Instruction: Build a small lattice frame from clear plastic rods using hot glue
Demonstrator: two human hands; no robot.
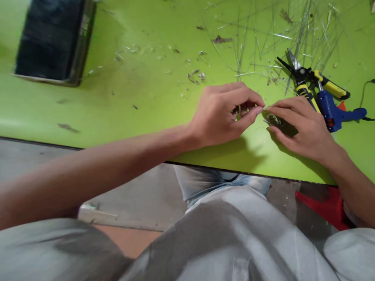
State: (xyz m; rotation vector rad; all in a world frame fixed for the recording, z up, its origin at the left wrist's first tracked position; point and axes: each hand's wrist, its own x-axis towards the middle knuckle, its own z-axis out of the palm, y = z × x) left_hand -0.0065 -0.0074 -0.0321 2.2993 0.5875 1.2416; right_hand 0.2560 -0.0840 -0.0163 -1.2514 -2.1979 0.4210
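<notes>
My left hand (pixel 225 111) is above the green table near its front edge, thumb and forefinger pinched together. Whatever sits in that pinch is too small to make out. Facing it, my right hand (pixel 307 128) has its thumb apart from its curved fingers, and its forefinger almost meets the left fingertips. Small clear, glinting scraps (pixel 274 119) show between the right thumb and fingers. Just beyond the right hand lie yellow-and-black snips (pixel 304 76) with open blades. A blue glue gun (pixel 331 107) rests beside that hand, against the snips.
Thin clear strands (pixel 304 31) lie scattered at the back right of the green table (pixel 140 82). Dry brown bits (pixel 221 39) dot the surface. A dark-screened phone or tablet (pixel 49 39) lies at the far left. Below the table edge is a red object (pixel 328 207), perhaps a stool.
</notes>
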